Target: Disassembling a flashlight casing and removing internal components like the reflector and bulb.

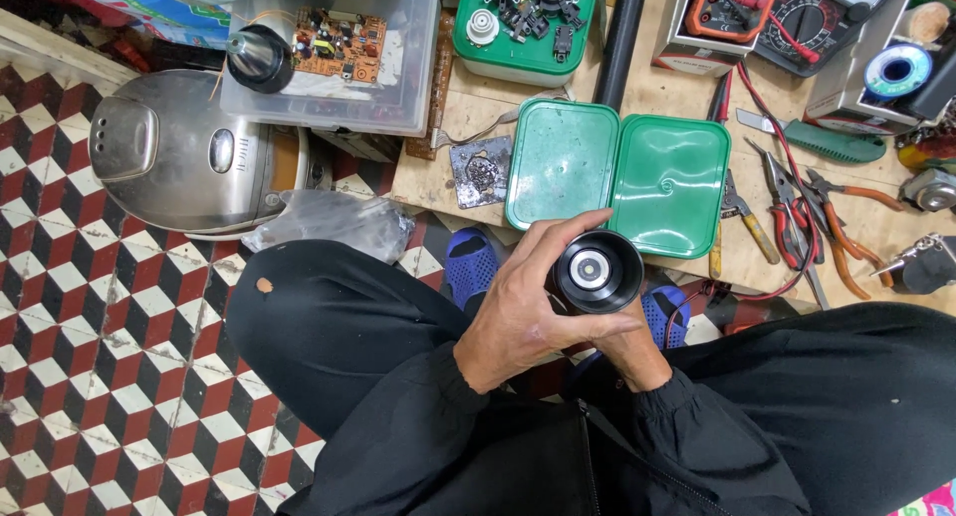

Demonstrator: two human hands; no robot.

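Note:
A black round cylindrical part (597,270) with a white centre sits between both my hands, its end turned up toward the camera. My left hand (526,307) wraps around its left side with fingers over the top. Most of my right hand (637,352) is hidden underneath, gripping it from below. Just beyond lies an open green hinged box (619,173), empty, on the low wooden board (468,108).
A silver rice cooker (189,157) stands at left on the checkered tile floor. A clear tub holds a circuit board (341,44). A green tray of small parts (526,18), multimeters (787,13), pliers (807,217), a solder spool (896,70) and blue sandals (470,265) are around.

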